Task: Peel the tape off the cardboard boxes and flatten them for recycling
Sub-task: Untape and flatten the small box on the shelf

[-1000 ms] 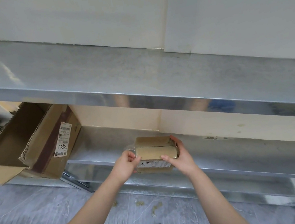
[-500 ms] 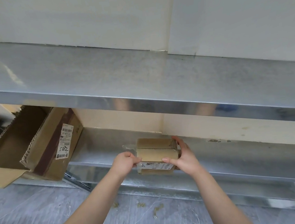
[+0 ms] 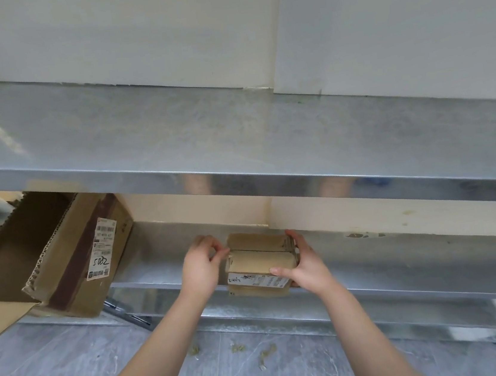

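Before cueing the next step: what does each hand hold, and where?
Right hand grips the small cardboard box by its right end. Left hand pinches at its upper left edge; tape unclear.

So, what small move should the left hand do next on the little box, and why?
Probably pull the left hand leftward, peeling the strip off. It pinches what looks like a tape end at the upper left edge of the small box, the flaps lie closed, and the right hand grips its right side.

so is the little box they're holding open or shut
Shut: the small box has both top flaps lying flat, meeting at the middle seam; the right hand grips it.
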A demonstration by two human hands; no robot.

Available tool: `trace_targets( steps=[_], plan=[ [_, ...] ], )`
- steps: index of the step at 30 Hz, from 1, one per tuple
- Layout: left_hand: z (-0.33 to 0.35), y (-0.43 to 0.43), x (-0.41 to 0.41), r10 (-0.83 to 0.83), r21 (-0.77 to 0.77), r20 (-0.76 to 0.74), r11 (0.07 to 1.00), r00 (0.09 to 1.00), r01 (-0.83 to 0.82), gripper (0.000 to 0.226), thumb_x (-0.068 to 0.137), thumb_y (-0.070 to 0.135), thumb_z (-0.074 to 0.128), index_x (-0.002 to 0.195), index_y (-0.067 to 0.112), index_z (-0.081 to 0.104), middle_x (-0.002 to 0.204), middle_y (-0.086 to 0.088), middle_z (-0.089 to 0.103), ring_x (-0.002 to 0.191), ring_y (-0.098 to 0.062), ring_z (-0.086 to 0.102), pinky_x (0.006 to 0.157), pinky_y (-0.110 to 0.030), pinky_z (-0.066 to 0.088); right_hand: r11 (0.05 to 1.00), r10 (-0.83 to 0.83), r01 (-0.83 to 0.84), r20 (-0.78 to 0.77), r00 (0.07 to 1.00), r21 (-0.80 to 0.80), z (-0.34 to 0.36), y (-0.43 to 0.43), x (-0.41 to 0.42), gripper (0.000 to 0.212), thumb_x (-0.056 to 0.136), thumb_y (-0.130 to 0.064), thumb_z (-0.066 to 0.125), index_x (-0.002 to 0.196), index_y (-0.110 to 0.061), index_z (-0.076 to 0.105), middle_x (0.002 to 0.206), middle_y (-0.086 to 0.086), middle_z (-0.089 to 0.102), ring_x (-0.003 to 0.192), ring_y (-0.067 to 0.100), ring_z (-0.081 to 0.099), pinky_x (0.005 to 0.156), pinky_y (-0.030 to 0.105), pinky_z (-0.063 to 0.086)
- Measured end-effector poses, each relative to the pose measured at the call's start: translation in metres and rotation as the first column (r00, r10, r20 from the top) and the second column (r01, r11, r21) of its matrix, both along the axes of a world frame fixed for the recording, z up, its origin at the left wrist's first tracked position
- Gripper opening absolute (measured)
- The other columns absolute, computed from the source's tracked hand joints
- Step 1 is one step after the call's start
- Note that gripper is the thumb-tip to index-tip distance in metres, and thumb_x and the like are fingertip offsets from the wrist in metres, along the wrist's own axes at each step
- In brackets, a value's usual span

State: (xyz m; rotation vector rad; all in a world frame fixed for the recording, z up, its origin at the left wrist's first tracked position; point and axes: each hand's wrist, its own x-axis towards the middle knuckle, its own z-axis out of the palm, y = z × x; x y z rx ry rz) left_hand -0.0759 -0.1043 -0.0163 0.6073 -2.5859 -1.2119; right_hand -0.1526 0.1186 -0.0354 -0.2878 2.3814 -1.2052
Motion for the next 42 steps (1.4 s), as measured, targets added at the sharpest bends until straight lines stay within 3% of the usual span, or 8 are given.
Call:
trace_targets(
  steps=[4,9,14,20,25,31,35,42],
  plan=[
    [-0.004,0.002,-0.008,0.015,0.025,-0.039,1.000,0.999,-0.014,0.016,0.086,0.008,0.067,0.076,0.006,0.054,0.090,-0.003,0.051,0.074,-0.010,0.050,0.066,-0.013,0.038,1.000,-0.014,0.014,-0.005,1.000,-0.003,-0.001,0.000,0.002,0.098,0.069,-0.033,0.087,0.148,-0.026,0.029,0.142,0.002,0.046,0.132,0.019,0.044,0.110,0.033,0.037],
    [-0.009,0.005,-0.010,0.045,0.101,-0.012,0.994,0.999,-0.044,0.015,0.093,0.008,0.058,0.080,0.011,0.051,0.088,-0.003,0.051,0.073,-0.016,0.055,0.070,-0.038,0.053,1.000,-0.028,0.028,0.027,0.999,0.001,0.002,-0.001,0.002,0.099,0.065,-0.041,0.086,0.146,-0.034,0.029,0.141,-0.001,0.046,0.128,0.022,0.048,0.100,0.048,0.049],
    [-0.008,0.006,-0.010,0.086,0.172,0.037,0.981,0.996,-0.091,0.015,0.094,0.009,0.053,0.080,0.008,0.049,0.083,-0.006,0.053,0.069,-0.015,0.049,0.060,-0.026,0.039,0.999,-0.040,0.040,0.030,0.999,-0.017,0.003,0.001,0.009,0.096,0.064,-0.042,0.087,0.142,-0.039,0.030,0.137,-0.004,0.045,0.124,0.021,0.049,0.084,0.048,0.058],
    [-0.013,0.005,-0.003,0.106,0.338,0.089,0.932,0.990,-0.130,0.010,0.094,0.014,0.054,0.085,0.012,0.049,0.090,-0.012,0.055,0.071,-0.025,0.055,0.067,-0.043,0.051,0.998,-0.054,0.055,0.042,0.998,-0.013,0.003,0.005,0.016,0.108,0.050,-0.056,0.083,0.142,-0.038,0.030,0.138,-0.006,0.045,0.124,0.020,0.050,0.094,0.051,0.053],
    [-0.002,0.000,0.006,-0.076,0.388,0.054,0.921,0.996,0.049,0.012,0.096,0.024,0.056,0.105,0.016,0.058,0.105,-0.001,0.057,0.086,-0.015,0.063,0.068,-0.018,0.053,0.998,-0.052,0.053,0.046,0.998,-0.025,0.004,0.006,0.020,0.108,0.052,-0.047,0.085,0.145,-0.038,0.029,0.137,-0.003,0.046,0.127,0.018,0.046,0.096,0.050,0.051],
    [-0.012,-0.002,0.015,-0.191,0.162,0.049,0.970,0.980,0.181,0.023,0.082,0.016,0.074,0.072,0.017,0.054,0.113,0.005,0.057,0.107,-0.008,0.053,0.081,-0.004,0.034,0.995,-0.067,0.072,0.070,0.995,-0.071,0.003,0.003,0.020,0.105,0.064,-0.024,0.089,0.148,-0.032,0.028,0.137,-0.003,0.048,0.126,0.019,0.048,0.102,0.047,0.048],
    [-0.013,0.006,0.011,-0.086,0.223,0.073,0.972,0.994,0.067,0.023,0.088,0.017,0.068,0.074,0.014,0.050,0.109,0.003,0.057,0.098,-0.013,0.055,0.075,-0.024,0.039,0.993,-0.071,0.076,0.064,0.995,-0.093,0.002,0.003,0.023,0.102,0.068,-0.021,0.088,0.149,-0.029,0.027,0.139,-0.003,0.047,0.128,0.016,0.047,0.107,0.044,0.043],
    [-0.016,0.008,0.008,0.018,0.348,0.106,0.936,0.994,-0.054,0.027,0.092,0.018,0.063,0.074,0.016,0.043,0.097,-0.007,0.065,0.064,-0.012,0.048,0.065,-0.030,0.040,0.994,-0.065,0.067,0.029,0.997,-0.081,0.001,0.004,0.025,0.100,0.071,-0.022,0.086,0.150,-0.029,0.025,0.143,-0.002,0.045,0.131,0.015,0.043,0.112,0.033,0.035]
  ],
)
